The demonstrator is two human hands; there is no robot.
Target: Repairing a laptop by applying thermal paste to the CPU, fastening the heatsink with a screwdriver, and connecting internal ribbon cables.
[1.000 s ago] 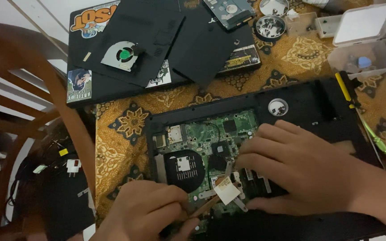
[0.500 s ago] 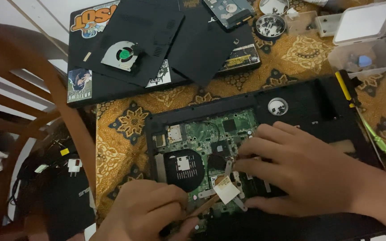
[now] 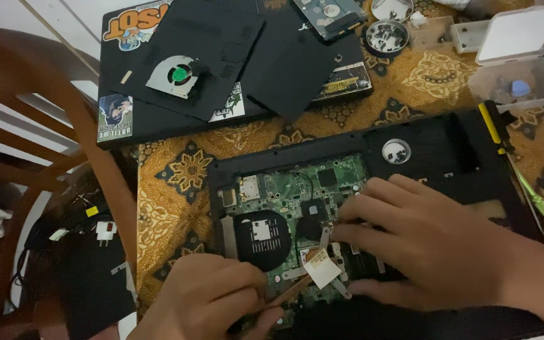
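Note:
An opened black laptop base lies on a patterned cloth with its green circuit board exposed. My left hand at the bottom edge is closed around a thin brown stick. The stick's tip reaches a pale square plate on a metal bracket over the board. My right hand lies flat on the board's right part with its fingers spread. Its fingertips touch the bracket next to the plate. A round black fan recess sits left of the plate.
A closed laptop with stickers lies at the back under black cover panels and a loose fan. A round tin of screws, a clear plastic box and a yellow-handled screwdriver are at the right. A wooden chair stands left.
Both hands stay almost in place over the board. The right fingers have shifted slightly around the bracket.

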